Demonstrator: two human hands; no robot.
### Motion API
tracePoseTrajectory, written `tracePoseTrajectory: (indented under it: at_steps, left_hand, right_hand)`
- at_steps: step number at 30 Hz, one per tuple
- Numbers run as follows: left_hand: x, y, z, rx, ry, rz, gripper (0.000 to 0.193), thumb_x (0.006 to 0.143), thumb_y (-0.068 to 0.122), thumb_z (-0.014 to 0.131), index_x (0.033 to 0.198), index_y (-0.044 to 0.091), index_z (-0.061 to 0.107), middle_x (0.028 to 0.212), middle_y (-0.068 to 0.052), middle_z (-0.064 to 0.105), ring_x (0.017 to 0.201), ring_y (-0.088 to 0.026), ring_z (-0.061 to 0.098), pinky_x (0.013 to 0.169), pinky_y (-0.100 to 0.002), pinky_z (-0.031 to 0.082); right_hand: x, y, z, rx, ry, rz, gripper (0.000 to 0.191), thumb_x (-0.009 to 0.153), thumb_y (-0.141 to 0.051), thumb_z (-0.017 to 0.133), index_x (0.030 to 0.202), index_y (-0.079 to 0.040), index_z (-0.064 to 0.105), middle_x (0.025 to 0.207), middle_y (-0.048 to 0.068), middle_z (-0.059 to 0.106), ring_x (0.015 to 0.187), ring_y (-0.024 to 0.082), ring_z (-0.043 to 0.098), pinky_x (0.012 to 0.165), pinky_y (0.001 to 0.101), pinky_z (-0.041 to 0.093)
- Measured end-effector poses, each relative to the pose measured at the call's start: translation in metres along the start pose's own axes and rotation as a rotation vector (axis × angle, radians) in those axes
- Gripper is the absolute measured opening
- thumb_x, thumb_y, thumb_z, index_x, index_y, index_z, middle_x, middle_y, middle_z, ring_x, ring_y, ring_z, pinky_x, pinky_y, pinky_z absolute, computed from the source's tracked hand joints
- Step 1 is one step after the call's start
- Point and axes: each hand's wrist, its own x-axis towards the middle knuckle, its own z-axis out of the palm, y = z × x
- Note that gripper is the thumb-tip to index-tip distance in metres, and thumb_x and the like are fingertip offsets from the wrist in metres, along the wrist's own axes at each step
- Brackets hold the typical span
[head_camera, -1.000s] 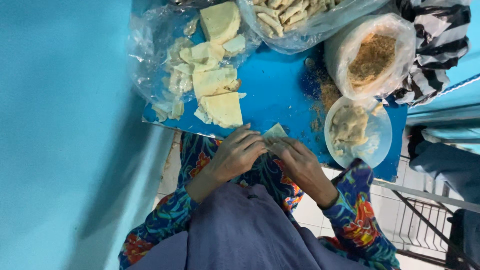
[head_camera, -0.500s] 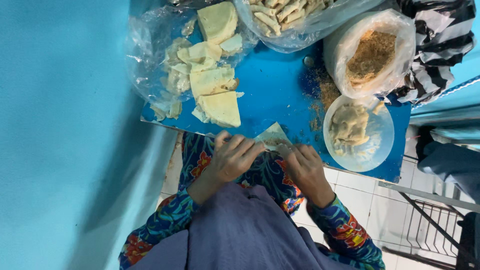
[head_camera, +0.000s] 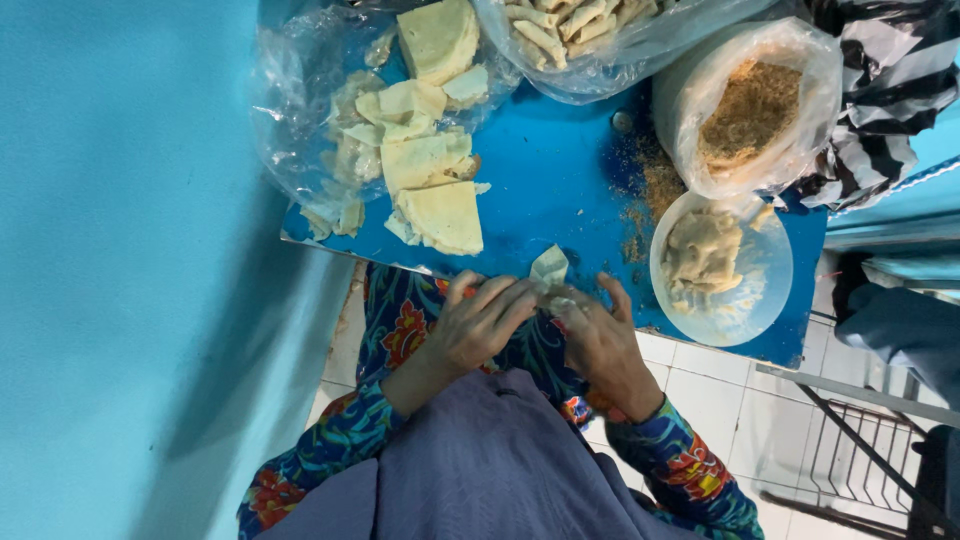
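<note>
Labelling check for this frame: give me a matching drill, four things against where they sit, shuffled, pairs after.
Things:
1. pastry wrapper
2. clear bowl of filling
3. bag of brown crumbs
4. stack of flat sheets

Places:
A. on clear plastic, far left of the blue table
B. between left hand and right hand
C. table's near right corner
D. behind the bowl

Pairs: 1-B, 2-C, 3-D, 4-A

A home-style food-preparation corner: a small blue worktop (head_camera: 560, 190) set against a turquoise wall (head_camera: 120, 250) at 9 o'clock, over a white tiled floor (head_camera: 720, 400). At 12 o'clock lie plastic bags of pale wrapper sheets (head_camera: 430, 170) and rolled pieces (head_camera: 560, 20); at 2 o'clock, a bag of brown crumbs (head_camera: 750, 110) above a clear bowl of filling (head_camera: 705, 255).
</note>
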Motion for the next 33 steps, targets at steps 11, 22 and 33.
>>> tracePoseTrajectory:
  at_steps: [11, 22, 33]
  left_hand:
    - [0.019, -0.009, 0.0, -0.055, -0.034, -0.011, 0.014, 0.098, 0.012, 0.074, 0.112, 0.011, 0.073, 0.098, 0.0, 0.067, 0.101, -0.016, 0.062, 0.102, -0.048, 0.038]
    - [0.044, 0.006, -0.008, -0.044, -0.133, 0.006, 0.018, 0.089, 0.009, 0.069, 0.105, 0.002, 0.066, 0.097, -0.01, 0.062, 0.1, -0.027, 0.058, 0.096, -0.042, 0.046]
    - [0.064, 0.002, 0.0, -0.017, -0.242, -0.022, 0.014, 0.088, 0.009, 0.069, 0.102, 0.006, 0.07, 0.098, -0.007, 0.063, 0.1, -0.025, 0.058, 0.095, -0.044, 0.043]
  right_hand:
    - [0.024, -0.002, -0.007, 0.141, -0.062, 0.187, 0.051, 0.092, -0.007, 0.073, 0.139, -0.004, 0.051, 0.099, 0.008, 0.076, 0.087, 0.025, 0.07, 0.107, 0.0574, 0.037]
    - [0.033, -0.007, -0.013, 0.143, -0.021, 0.292, 0.053, 0.091, 0.004, 0.069, 0.141, -0.002, 0.053, 0.098, 0.016, 0.069, 0.086, 0.033, 0.069, 0.073, 0.0429, 0.054]
    - [0.04, -0.004, -0.034, 0.163, -0.063, 0.242, 0.056, 0.091, 0.0, 0.071, 0.142, 0.003, 0.048, 0.099, 0.015, 0.072, 0.085, 0.033, 0.068, 0.072, 0.0428, 0.054]
